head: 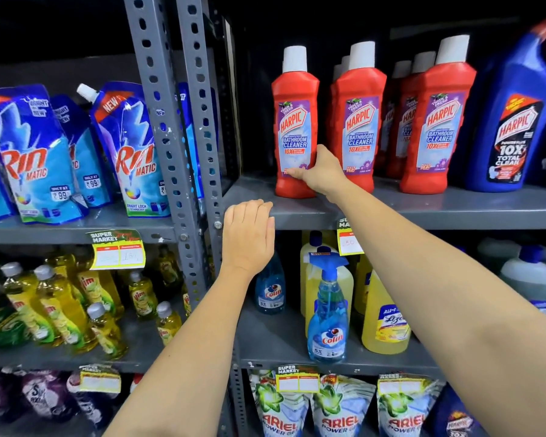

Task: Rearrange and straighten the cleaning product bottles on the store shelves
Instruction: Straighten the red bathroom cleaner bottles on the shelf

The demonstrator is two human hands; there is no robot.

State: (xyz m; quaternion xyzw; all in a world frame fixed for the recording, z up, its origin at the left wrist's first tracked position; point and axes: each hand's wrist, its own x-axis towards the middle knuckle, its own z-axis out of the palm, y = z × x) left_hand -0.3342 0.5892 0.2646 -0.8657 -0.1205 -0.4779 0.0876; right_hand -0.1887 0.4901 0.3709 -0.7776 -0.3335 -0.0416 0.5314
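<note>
One red bottle (293, 127) upright, right hand (320, 173) fingers wrapping its base

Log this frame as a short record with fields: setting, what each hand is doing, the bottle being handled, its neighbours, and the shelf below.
setting: grey metal store shelves stocked with cleaning products
right hand: gripping the lower part of the leftmost red bottle, thumb across its label
left hand: open, holding nothing, in front of the shelf edge
handled bottle: upright, white cap, standing on the shelf
neighbours: more red bottles to its right, then a blue bottle
shelf below: blue spray bottle, yellow bottle
</note>
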